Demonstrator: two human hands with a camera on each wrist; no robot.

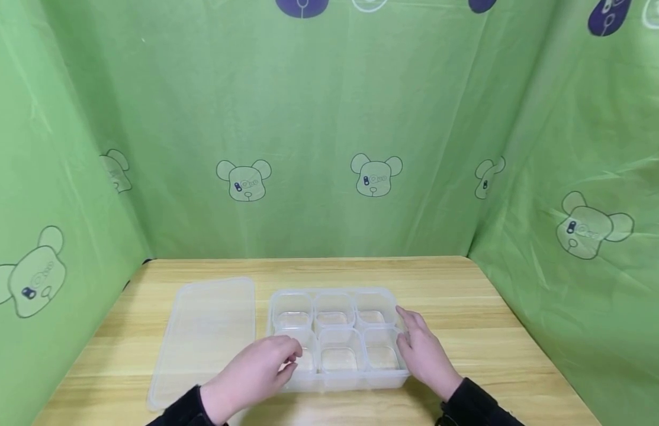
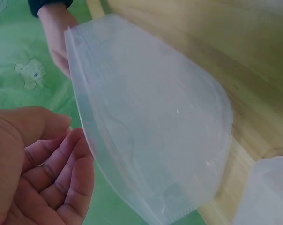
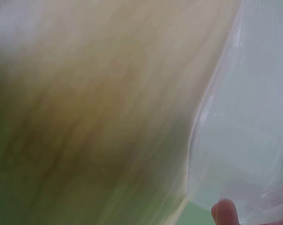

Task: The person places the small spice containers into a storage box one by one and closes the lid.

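A clear plastic box holds several square compartments in two rows. My left hand hovers by its front left compartment, fingers loosely bent, with a gap between thumb and fingertips in the head view. Seen from the left wrist, the curled fingers of the left hand come right up to the edge of the translucent box. My right hand rests at the box's right side, forefinger and thumb spread along the rim. One fingertip overlaps the box's side in the right wrist view.
A flat translucent lid lies left of the box on the wooden table. Green cloth walls with printed bear heads stand behind the table and along both sides.
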